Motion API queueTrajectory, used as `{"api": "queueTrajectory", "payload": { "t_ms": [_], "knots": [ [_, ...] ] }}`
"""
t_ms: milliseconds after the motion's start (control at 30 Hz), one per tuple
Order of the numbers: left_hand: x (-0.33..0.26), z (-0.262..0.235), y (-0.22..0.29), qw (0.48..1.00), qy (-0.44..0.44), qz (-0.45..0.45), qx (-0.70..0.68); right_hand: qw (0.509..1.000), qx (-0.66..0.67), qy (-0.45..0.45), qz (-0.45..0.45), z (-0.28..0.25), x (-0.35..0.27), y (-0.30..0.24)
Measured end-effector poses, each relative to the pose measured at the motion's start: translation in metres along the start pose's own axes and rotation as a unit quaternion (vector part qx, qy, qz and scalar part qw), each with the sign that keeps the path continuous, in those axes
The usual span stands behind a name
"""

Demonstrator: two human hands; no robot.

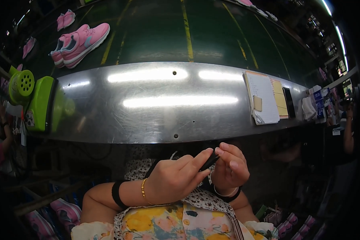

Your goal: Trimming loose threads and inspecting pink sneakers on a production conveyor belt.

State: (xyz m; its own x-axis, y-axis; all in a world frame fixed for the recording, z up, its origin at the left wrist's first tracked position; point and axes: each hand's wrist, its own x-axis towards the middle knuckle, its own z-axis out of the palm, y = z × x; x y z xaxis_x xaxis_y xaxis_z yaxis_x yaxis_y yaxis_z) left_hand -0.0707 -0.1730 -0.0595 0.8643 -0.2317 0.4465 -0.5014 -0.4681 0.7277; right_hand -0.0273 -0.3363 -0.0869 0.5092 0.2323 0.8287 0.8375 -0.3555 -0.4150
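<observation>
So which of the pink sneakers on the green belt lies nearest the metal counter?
The big pink sneaker with the white sole, front of the pair at upper left; its toe almost reaches the shiny metal counter. The smaller pink sneakers sit farther back.

Small dark object (209,161), black, slim & elongated, looks like a thin strip or clip – exact kind can't tell, too small and mostly covered. Held up in the air below the near edge of the steel desk (156,120), over the person's lap. Tilted, upper end pointing up-right. Pinched btwn left hand (176,178) fingertips & right hand (230,168) fingertips, only the mid part shows
</observation>
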Motion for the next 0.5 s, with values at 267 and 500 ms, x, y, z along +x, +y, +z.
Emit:
{"api": "queueTrajectory", "payload": {
  "t_ms": [267,500],
  "knots": [
    [0.0009,-0.0010,0.0015,1.000,-0.010,-0.006,0.010,1.000,-0.001,0.004,-0.006,0.0000,0.0005,-0.0004],
    [0.0022,-0.0023,0.0032,1.000,-0.009,-0.008,-0.001,1.000,-0.004,0.008,-0.009,-0.0001,0.0007,-0.0013]
  ]
}}
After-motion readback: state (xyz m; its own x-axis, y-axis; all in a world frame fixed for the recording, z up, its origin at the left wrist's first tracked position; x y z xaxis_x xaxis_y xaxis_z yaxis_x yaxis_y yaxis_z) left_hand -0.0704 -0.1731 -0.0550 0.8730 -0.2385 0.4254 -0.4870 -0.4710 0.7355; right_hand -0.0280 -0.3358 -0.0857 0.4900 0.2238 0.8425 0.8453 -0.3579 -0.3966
